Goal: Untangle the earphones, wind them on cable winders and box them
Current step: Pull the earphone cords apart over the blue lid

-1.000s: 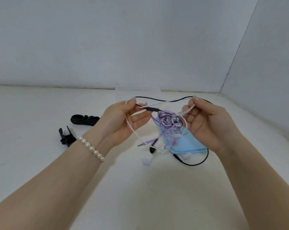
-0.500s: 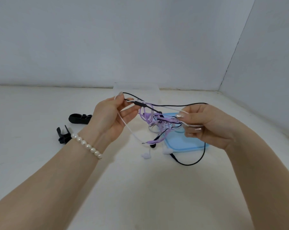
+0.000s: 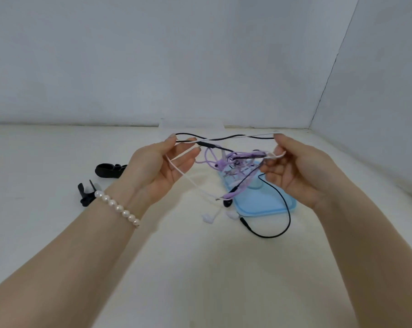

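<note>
Three sets of earphones, one black (image 3: 282, 204), one white (image 3: 188, 181) and one purple (image 3: 226, 162), hang as a single knot in the head view, held up over the table (image 3: 200, 268) between both hands. The left hand (image 3: 163, 171) pinches the black and white cords between thumb and fingertips; the right hand (image 3: 295, 171) has its fingers curled round the other end of the same strands, with the purple snarl sagging between them. White earbuds (image 3: 208, 218) and a loop of the black cord rest on the table just beside a blue lid (image 3: 271, 204). Two black cable winders (image 3: 110, 170) lie well apart to the left, untouched, and a clear box (image 3: 190, 123) seems to stand at the back wall, though it is faint. This looks like the untangling step, early in the task. The next move likely calls for picking one colour and drawing it gently out of the knot, since pulling hard could tighten it.
</note>
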`<state>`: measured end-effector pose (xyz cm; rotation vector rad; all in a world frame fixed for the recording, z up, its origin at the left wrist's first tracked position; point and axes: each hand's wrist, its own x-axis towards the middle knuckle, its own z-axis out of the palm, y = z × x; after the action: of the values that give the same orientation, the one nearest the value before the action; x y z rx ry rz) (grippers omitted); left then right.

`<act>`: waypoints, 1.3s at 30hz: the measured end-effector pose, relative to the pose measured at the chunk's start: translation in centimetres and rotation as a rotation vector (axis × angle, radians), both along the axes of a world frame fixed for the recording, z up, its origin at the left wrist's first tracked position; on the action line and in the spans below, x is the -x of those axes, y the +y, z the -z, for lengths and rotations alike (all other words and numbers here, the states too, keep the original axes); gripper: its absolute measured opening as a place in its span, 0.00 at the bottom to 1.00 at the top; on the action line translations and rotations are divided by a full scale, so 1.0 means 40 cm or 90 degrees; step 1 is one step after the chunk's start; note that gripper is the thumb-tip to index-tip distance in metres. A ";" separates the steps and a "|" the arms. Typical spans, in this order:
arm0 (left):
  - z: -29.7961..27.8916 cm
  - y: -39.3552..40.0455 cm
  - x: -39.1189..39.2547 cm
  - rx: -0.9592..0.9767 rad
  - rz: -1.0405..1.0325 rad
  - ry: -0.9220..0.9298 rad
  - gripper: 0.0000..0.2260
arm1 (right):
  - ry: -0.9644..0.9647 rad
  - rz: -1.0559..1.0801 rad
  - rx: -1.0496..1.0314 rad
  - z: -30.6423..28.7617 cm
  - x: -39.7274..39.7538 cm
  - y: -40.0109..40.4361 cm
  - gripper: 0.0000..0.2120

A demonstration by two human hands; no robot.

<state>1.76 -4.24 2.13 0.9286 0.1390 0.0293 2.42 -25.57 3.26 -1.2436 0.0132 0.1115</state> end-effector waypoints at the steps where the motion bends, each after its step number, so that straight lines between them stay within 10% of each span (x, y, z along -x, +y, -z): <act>1: -0.002 -0.002 0.001 -0.014 0.002 -0.003 0.13 | 0.008 0.009 -0.024 -0.001 -0.001 -0.003 0.26; 4: -0.006 0.002 0.000 -0.016 0.006 0.010 0.23 | 0.031 0.026 -0.047 -0.005 -0.002 -0.008 0.26; 9: -0.001 0.023 -0.007 0.015 0.002 0.015 0.07 | 0.061 -0.028 -0.110 -0.009 0.006 -0.016 0.05; 14: 0.002 0.040 -0.010 -0.002 0.012 0.027 0.06 | 0.050 -0.097 -0.102 -0.018 0.019 -0.029 0.11; 21: 0.001 0.045 -0.006 -0.095 -0.023 0.028 0.07 | -0.208 0.314 0.662 0.039 -0.041 -0.063 0.17; 28: 0.010 0.046 -0.014 -0.432 -0.065 -0.049 0.07 | 0.051 0.075 0.063 0.013 -0.037 -0.072 0.13; 39: 0.016 0.050 -0.019 -0.516 -0.080 -0.088 0.10 | 0.065 -0.102 -0.170 0.007 -0.024 -0.090 0.25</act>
<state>2.54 -2.24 1.47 1.7204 0.0525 0.2820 3.39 -29.18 3.00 -0.9708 -0.0128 0.3054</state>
